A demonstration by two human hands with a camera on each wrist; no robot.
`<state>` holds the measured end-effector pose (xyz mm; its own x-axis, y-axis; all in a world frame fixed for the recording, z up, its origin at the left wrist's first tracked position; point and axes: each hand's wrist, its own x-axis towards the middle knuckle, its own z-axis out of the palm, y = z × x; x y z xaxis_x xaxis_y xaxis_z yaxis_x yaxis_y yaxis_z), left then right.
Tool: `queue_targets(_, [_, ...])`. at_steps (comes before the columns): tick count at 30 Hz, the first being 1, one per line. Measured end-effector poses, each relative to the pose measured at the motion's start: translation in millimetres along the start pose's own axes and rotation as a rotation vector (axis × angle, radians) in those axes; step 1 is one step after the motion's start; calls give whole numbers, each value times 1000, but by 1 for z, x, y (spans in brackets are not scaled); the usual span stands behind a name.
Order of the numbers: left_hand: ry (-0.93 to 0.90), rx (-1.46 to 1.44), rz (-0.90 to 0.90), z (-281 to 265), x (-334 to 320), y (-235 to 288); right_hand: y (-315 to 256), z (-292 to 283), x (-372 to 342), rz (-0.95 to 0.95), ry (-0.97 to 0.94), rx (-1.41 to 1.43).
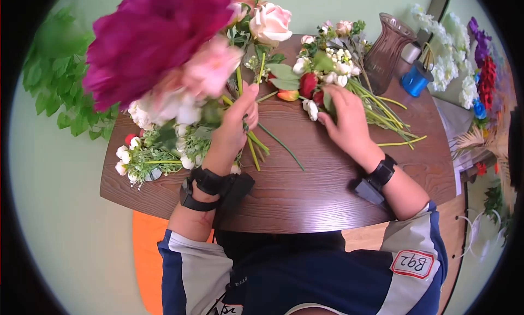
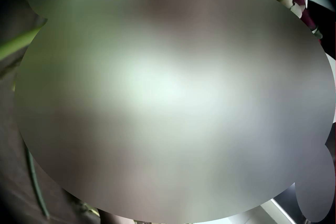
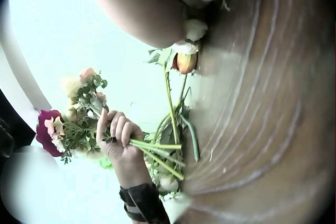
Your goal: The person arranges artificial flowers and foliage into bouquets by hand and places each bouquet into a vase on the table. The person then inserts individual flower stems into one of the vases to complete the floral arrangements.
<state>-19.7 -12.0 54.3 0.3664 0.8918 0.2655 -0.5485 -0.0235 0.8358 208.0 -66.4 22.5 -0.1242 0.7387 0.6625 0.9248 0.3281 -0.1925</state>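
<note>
My left hand [image 1: 237,121] grips a bouquet by its stems, left of the table's middle. In it are a large magenta peony [image 1: 158,42], pink blooms [image 1: 210,66] and a pale pink rose [image 1: 270,23]. Green stems [image 3: 160,155] stick out below the fist in the right wrist view. My right hand [image 1: 349,121] reaches among flowers lying on the table, thumb and fingers apart around a green leaf. Close to its fingertips are a red rose [image 1: 308,84], a white bud [image 1: 310,110] and an orange tulip [image 1: 288,95]. The left wrist view is mostly blurred over.
White flowers with long stems [image 1: 387,116] lie right of centre on the wooden table [image 1: 305,200]. A purple glass vase [image 1: 386,53] and a blue container [image 1: 417,79] stand at the back right. Small white flowers [image 1: 128,159] lie at the left, with green foliage [image 1: 60,69] beyond the edge.
</note>
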Motion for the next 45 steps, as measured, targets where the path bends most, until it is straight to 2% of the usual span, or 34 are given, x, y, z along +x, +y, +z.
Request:
queue_targets(2, [152, 128, -108, -13, 6, 0, 13, 2, 1, 103, -54, -120])
queue_targets(3, [153, 127, -109, -13, 10, -1, 18, 1, 2, 135, -54, -177])
queue_targets(5, [404, 626, 66, -10, 14, -4, 32, 1, 7, 246, -95, -66])
queue_targets(6, [410, 624, 63, -10, 14, -6, 36, 2, 8, 252, -36, -77])
queue_targets(9, [479, 988, 263, -11, 12, -11, 33, 5, 7, 241, 63, -90])
queue_targets(11, [464, 969, 315, -15, 12, -19, 24, 3, 6, 127, 137, -241])
queue_targets(13, [470, 947, 323, -14, 11, -24, 7, -7, 8, 100, 159, -258])
queue_targets(15, [482, 931, 333, -12, 9, -25, -4, -14, 11, -148, 156, -256])
queue_targets(16, [488, 975, 299, -9, 6, -26, -6, -15, 11, -225, 64, -164])
queue_targets(17, [490, 1019, 264, -7, 4, -25, -9, -11, 9, -240, 57, -156])
queue_targets(19, [488, 1026, 291, -3, 1, -28, -13, 1, 2, -284, -306, 83])
queue_targets(20, [481, 1033, 307, 1, -1, -28, -14, 5, 0, -290, -310, 88])
queue_targets(23, [448, 1086, 326, 7, -6, -25, -16, 16, -3, -87, -225, 24])
queue_targets(24, [418, 1087, 340, 9, -7, -24, -17, 13, -2, 17, -221, -68])
queue_targets(25, [385, 1087, 352, 11, -8, -24, -8, 16, -1, 38, -195, -192])
queue_targets(27, [348, 1064, 369, 13, -10, -25, 4, 15, 2, -5, -228, -322])
queue_targets(28, [314, 1053, 419, 13, -10, -28, 12, 15, 2, -94, -184, -341])
queue_targets(29, [280, 1039, 470, 14, -10, -28, 14, 16, 3, -91, -184, -345])
queue_targets(30, [287, 1047, 350, 15, -11, -27, 15, 17, 3, -108, -161, -360])
queue_targets(36, [299, 1065, 356, 13, -9, -30, 8, 15, 7, -66, -90, -327])
queue_targets(38, [298, 1063, 354, 12, -8, -30, 2, 11, 7, -153, -22, -380])
queue_targets(42, [313, 1037, 377, 12, -9, -30, -3, -2, 8, -171, -138, -316])
queue_targets(44, [324, 1038, 399, 11, -7, -31, -10, -14, 11, -233, 40, -324])
queue_targets(45, [339, 1040, 417, 10, -7, -31, -14, -21, 12, -230, 40, -328])
